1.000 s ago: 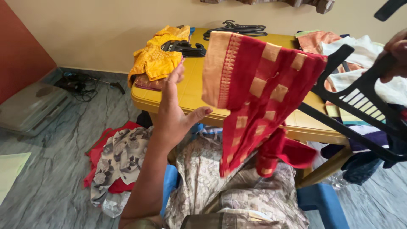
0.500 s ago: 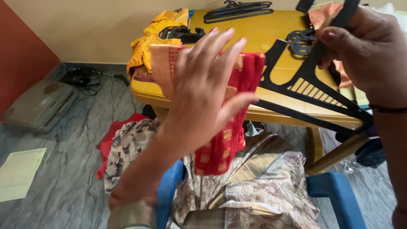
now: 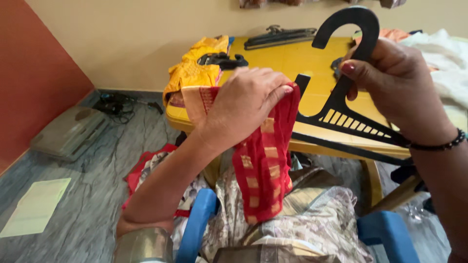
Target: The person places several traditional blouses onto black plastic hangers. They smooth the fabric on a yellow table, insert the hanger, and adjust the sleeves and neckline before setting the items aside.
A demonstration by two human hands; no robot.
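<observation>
Far left of the grip, flat on the grey floor: pale paper sheet [image 3: 35,207], then a grey case [image 3: 72,132] by the red wall, and a tangle of dark cables [image 3: 117,103] beyond it; below the grip and to its left, a heap of floral and red cloth [image 3: 146,170] on the floor; above and behind the grip, a yellow garment [image 3: 195,73] piled on the near-left corner of the yellow table [image 3: 287,61], with black hangers [image 3: 280,36] further back. At the centre, left hand [image 3: 243,109] closed over the top of the red blouse with gold squares [image 3: 261,170], fingers curled and pinching the fabric against the left arm of the black hanger [image 3: 348,114]; blouse dangling straight down from the grip, in front of the table edge and above a patterned beige cloth [image 3: 302,219] draped on a blue chair [image 3: 197,226]. Right of the grip, right hand [image 3: 397,83] wrapped tight round the hanger's neck just under its hook, thumb pressed on the front, a dark bead bracelet [image 3: 441,144] at the wrist; further right, white and orange clothes [image 3: 438,53] heaped on the table.
</observation>
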